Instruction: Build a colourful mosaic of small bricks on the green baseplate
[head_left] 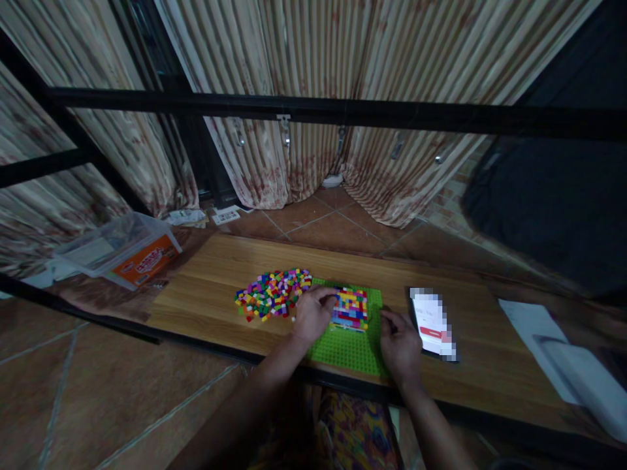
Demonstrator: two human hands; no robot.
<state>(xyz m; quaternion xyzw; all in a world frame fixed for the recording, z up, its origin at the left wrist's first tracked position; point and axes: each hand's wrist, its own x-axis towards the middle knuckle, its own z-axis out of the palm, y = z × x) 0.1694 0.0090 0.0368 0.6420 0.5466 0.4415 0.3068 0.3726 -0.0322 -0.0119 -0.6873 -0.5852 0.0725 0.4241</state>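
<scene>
A green studded baseplate (343, 356) lies on the wooden table in front of me. Rows of multicoloured toy bricks (351, 309) form a block on its upper part. My left hand (312, 316) reaches over the plate's left side, thumb and forefinger pinched at the left edge of the brick block; whatever is between them is too small to name. At the plate's right edge, my right hand (401, 343) is closed with curled fingers, and what they may hold is hidden. A pile of loose small bricks (274, 292) spreads left of the plate.
To the right of my right hand lies a phone (431, 323) with a lit screen. A clear plastic bin (112, 251) with an orange label stands beyond the table's left end. White papers (539, 339) lie at the right. A black metal bar (313, 106) crosses before striped curtains (313, 59).
</scene>
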